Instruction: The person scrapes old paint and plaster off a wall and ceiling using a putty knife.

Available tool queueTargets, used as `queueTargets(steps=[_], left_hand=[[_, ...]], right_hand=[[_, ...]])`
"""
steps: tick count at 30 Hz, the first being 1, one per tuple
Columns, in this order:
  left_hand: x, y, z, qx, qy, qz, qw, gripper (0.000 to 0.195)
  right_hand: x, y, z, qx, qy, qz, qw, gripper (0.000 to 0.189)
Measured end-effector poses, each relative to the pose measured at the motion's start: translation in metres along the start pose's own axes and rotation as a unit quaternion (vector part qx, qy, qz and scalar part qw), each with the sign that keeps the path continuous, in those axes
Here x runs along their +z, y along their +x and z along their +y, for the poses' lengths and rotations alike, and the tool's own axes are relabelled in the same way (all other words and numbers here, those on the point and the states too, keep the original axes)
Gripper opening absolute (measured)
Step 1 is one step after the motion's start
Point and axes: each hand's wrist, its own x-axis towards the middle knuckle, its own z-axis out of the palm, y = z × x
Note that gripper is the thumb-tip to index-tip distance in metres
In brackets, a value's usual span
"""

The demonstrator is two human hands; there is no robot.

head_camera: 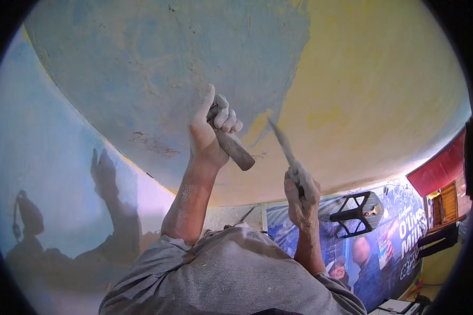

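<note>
My left hand (pixel 216 126) is raised in front of a painted wall (pixel 161 78), its fingers wrapped around a dusty bar-shaped tool (pixel 236 150). The thumb points up, and the tool's broad end sticks out below the fingers. Lower and to the right, my right hand (pixel 302 195) grips a thin scraper (pixel 282 139) seen almost edge-on. Its narrow tip points up towards the border between the wall's blue and yellow paint; whether it touches cannot be told. Pale dust coats both hands and the forearms. Scuffs and a reddish worn patch (pixel 157 145) mark the blue part.
An adjoining light-blue wall (pixel 63 130) on the left carries my shadow. Behind my right arm, a printed banner (pixel 295 228) lies spread out, with a black plastic stool (pixel 356 214) on it holding a brush (pixel 373 210). Another person's dark-clothed legs (pixel 437 238) show at far right.
</note>
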Motion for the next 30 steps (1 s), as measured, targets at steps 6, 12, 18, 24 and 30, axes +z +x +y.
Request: queueTargets(steps=[6,12,18,24,30], left_hand=[[-0.004,0.003,-0.007,-0.045,-0.027,-0.049,0.997,0.045],[-0.009,0.011,0.007,-0.02,-0.003,-0.074,0.997,0.053],[-0.004,0.001,-0.003,-0.04,-0.021,-0.107,0.993,0.054],[-0.001,0.001,0.015,0.09,0.049,-0.054,0.993,0.048],[0.031,-0.012,-0.01,0.243,0.215,-0.072,0.943,0.031]], right_hand=[[-0.017,0.0,-0.011,-0.139,-0.151,-0.175,0.963,0.055],[-0.061,-0.009,-0.029,-0.115,-0.098,-0.231,0.961,0.052],[-0.047,-0.006,-0.046,-0.093,-0.132,-0.281,0.946,0.045],[-0.072,-0.007,-0.049,0.0,-0.031,-0.255,0.966,0.051],[-0.037,0.054,-0.057,-0.129,-0.085,0.075,0.985,0.048]])
